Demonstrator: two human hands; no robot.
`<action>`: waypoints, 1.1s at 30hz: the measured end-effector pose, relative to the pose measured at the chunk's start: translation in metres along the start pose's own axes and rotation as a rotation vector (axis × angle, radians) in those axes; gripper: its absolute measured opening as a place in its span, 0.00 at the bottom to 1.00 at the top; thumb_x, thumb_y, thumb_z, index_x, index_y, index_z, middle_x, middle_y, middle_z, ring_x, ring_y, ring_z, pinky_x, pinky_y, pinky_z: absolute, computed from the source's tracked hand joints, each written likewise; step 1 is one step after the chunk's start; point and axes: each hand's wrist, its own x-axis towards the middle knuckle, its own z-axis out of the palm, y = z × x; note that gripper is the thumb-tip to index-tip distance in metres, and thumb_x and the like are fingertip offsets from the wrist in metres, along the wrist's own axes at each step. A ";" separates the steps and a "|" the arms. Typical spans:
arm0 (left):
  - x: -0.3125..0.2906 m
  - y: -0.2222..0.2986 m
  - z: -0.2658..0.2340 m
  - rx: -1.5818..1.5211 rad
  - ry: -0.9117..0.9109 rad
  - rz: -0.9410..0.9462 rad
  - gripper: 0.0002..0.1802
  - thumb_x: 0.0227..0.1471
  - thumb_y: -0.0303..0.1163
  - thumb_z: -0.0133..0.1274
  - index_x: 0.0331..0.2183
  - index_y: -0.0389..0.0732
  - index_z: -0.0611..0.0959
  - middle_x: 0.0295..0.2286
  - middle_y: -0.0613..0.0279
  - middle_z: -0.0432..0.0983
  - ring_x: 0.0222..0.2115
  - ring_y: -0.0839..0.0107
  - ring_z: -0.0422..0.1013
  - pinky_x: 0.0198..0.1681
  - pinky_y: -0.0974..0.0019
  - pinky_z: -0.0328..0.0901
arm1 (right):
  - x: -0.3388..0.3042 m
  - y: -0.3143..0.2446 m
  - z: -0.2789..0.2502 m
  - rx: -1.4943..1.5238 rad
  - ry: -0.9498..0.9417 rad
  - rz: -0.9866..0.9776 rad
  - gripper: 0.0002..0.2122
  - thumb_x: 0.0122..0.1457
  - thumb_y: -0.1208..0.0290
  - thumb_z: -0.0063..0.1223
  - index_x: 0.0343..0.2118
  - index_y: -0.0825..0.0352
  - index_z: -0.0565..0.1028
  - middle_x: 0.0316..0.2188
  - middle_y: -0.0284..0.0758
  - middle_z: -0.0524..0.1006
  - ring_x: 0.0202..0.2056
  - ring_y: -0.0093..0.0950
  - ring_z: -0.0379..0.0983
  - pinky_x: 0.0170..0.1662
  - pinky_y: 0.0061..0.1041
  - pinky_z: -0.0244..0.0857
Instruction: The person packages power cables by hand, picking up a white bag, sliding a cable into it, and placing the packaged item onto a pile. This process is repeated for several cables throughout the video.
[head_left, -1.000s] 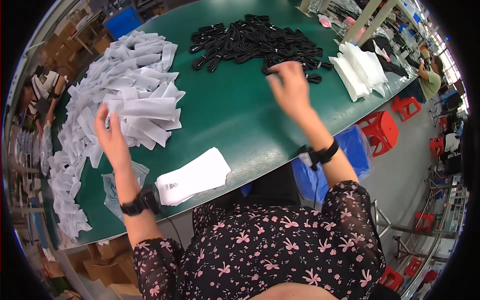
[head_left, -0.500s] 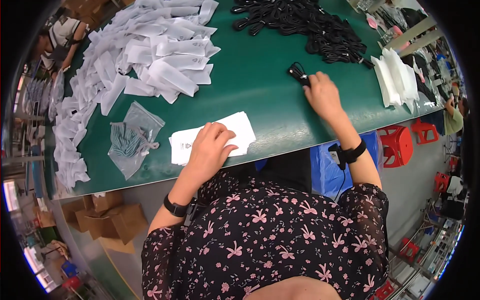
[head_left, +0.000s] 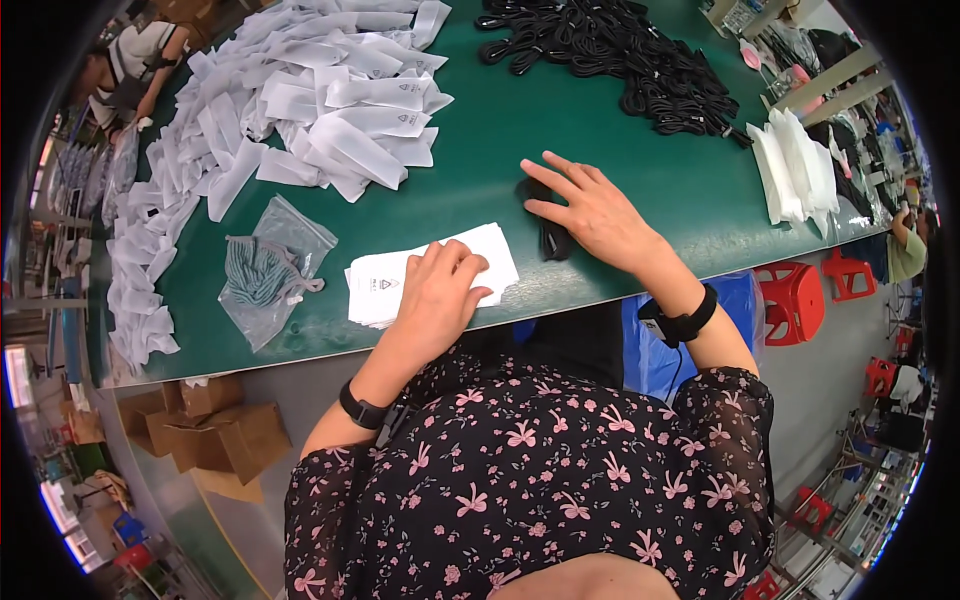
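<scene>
A stack of white flat pouches with small black print lies near the front edge of the green table. My left hand rests on top of it, fingers bent and thumb apart from them. Right of the stack, a coiled black cable lies on the table. Over it my right hand is spread, fingers stretched out and gripping nothing; they cover part of the coil.
Filled white pouches are heaped at the far left. Many black cables lie at the back. A clear bag with striped cloth is left of the stack. White packs stand at the right; red stools are beyond the table edge.
My right hand has brought the black cable left and nearer, beside the stack, and its fingers have spread. My left hand has stayed on the pouches.
</scene>
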 end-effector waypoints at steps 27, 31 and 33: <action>0.005 -0.012 0.006 -0.393 0.167 -0.084 0.05 0.49 0.19 0.55 0.31 0.34 0.76 0.29 0.56 0.74 0.31 0.63 0.71 0.38 0.66 0.66 | -0.029 -0.066 -0.009 0.706 -0.044 0.249 0.18 0.57 0.74 0.55 0.52 0.66 0.71 0.25 0.33 0.72 0.21 0.27 0.66 0.27 0.30 0.64; 0.008 -0.009 -0.003 -0.358 0.206 0.033 0.05 0.47 0.19 0.56 0.30 0.35 0.76 0.31 0.56 0.74 0.33 0.60 0.70 0.39 0.64 0.65 | -0.031 -0.066 -0.007 1.542 -0.281 0.724 0.15 0.60 0.72 0.53 0.50 0.66 0.71 0.24 0.32 0.74 0.19 0.21 0.63 0.26 0.26 0.63; 0.009 -0.006 -0.004 -0.312 0.186 0.051 0.05 0.46 0.19 0.56 0.29 0.35 0.76 0.32 0.56 0.74 0.34 0.59 0.69 0.39 0.63 0.65 | -0.028 -0.062 -0.010 1.838 -0.511 0.946 0.12 0.61 0.70 0.52 0.48 0.64 0.72 0.22 0.32 0.74 0.19 0.19 0.63 0.26 0.24 0.63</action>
